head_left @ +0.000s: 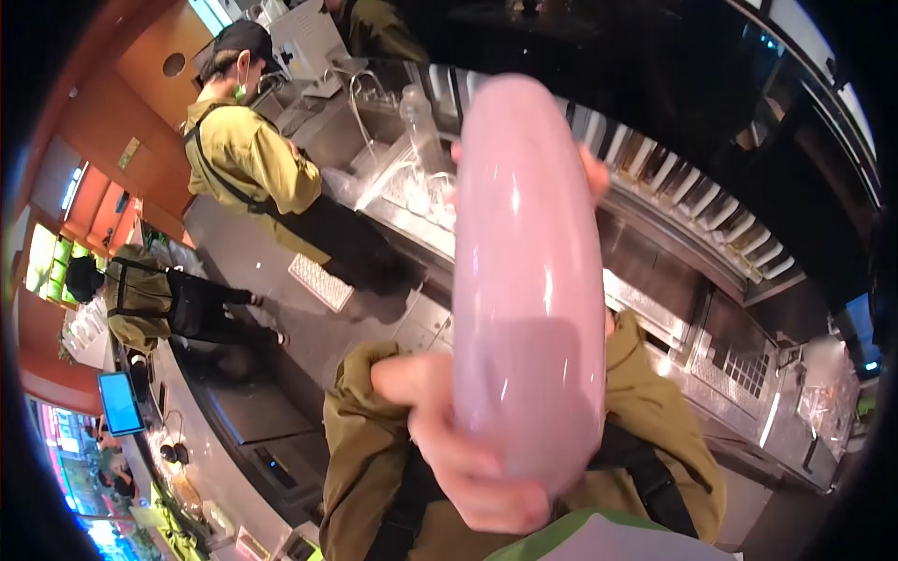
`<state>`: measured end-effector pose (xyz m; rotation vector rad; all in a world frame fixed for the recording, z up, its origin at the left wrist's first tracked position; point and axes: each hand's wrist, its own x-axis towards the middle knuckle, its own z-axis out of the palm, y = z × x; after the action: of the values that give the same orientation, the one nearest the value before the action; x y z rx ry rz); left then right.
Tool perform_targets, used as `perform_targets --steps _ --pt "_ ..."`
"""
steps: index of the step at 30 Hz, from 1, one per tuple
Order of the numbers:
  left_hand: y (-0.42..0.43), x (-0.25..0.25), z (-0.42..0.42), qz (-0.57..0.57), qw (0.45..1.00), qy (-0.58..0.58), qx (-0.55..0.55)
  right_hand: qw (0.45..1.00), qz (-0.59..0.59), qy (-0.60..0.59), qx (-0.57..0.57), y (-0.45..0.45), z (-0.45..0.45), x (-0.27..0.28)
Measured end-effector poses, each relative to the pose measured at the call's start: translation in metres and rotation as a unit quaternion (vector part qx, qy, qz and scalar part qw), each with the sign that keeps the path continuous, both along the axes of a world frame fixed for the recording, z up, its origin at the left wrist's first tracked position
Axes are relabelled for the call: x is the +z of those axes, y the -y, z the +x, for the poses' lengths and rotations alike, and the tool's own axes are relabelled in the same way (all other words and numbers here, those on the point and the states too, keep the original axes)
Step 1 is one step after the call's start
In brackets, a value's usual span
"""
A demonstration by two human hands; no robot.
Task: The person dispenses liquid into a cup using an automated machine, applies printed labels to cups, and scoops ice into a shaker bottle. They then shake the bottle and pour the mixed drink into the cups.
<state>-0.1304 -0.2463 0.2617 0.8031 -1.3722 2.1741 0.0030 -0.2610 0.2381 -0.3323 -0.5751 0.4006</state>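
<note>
A large, glossy pink shaker (528, 252), long and rounded at its upper end, is held up close in front of me and tilted slightly. My left hand (463, 458) wraps round its lower left side and base, fingers curled beneath it. Only fingertips of my right hand (595, 174) show past the shaker's upper edges; they grip it from behind, and the palm is hidden. Whether the pink colour is the wall or the contents, I cannot tell.
A co-worker (248, 159) in an olive shirt stands at the sink counter, beside a tall clear container (418, 126). Another person (140, 294) bends over the left counter, near a lit tablet (120, 404). A row of upright containers (692, 196) lines the right counter.
</note>
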Motion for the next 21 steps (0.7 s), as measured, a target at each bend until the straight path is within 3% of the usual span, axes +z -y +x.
perform_targets --steps 1,2,4,6,8,9,11,13,16,18,20,21 --pt "0.001 -0.001 -0.002 0.003 1.000 0.004 0.000 0.999 0.033 0.001 0.015 0.001 0.002 0.006" --pt "0.000 -0.001 0.000 0.002 1.000 -0.008 0.006 0.998 -0.052 0.016 -0.023 0.009 -0.007 0.023" --pt "0.000 -0.003 0.009 -0.012 0.998 -0.060 0.017 0.996 -0.080 0.005 0.043 0.012 0.001 0.012" --pt "0.005 0.000 0.011 -0.007 0.998 -0.055 0.013 0.991 0.016 0.006 0.129 0.008 0.009 0.001" --pt "0.007 0.009 0.007 0.050 0.997 0.060 -0.007 0.987 0.071 0.087 0.114 0.004 0.007 0.009" --pt "0.007 0.011 0.004 0.121 0.973 0.197 -0.016 0.983 0.096 0.115 0.109 0.004 -0.002 0.009" --pt "-0.013 -0.049 -0.014 0.035 0.987 -0.001 0.155 0.988 0.059 0.106 0.097 0.006 -0.007 0.008" --pt "-0.010 -0.067 -0.041 -0.009 0.972 -0.107 0.209 0.994 -0.064 0.029 0.087 0.006 -0.001 0.016" --pt "0.001 -0.028 -0.026 0.010 0.994 -0.023 0.104 0.992 -0.115 0.008 -0.040 0.009 -0.021 0.027" --pt "0.011 0.004 -0.004 0.016 0.998 0.047 0.043 0.996 -0.018 0.058 0.071 0.004 0.001 0.015" --pt "0.009 0.003 0.006 -0.041 0.997 0.027 0.051 0.978 0.013 0.079 0.194 0.001 0.030 0.004" --pt "0.010 -0.001 0.003 -0.091 0.994 -0.011 0.054 0.989 0.002 0.042 0.143 0.006 0.025 0.003"
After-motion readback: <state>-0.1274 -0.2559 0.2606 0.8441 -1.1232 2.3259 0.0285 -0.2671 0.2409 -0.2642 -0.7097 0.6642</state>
